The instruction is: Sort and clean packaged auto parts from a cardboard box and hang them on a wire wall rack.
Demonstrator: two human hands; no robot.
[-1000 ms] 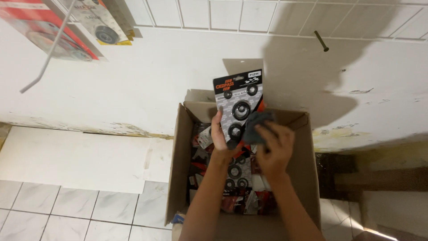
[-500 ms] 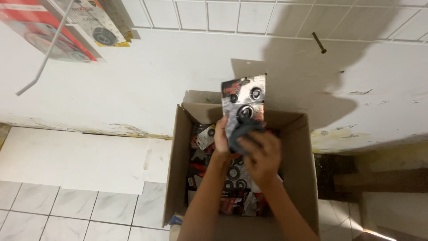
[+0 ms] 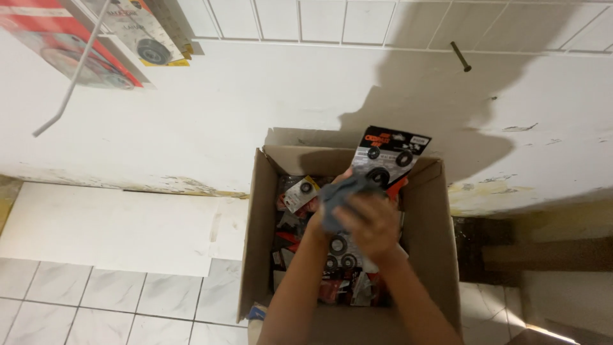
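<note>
The right hand point(image 3: 373, 223) presses a grey cloth point(image 3: 338, 198) on a card pack of black rings point(image 3: 391, 156). The left hand point(image 3: 319, 220) pinches that pack above the open cardboard box point(image 3: 255, 243). Hard rubbing could bend it or knock it loose.

hands point(image 3: 357, 214) with packet point(image 3: 391, 155) above packets in box point(image 3: 255, 255), wall behind
</note>
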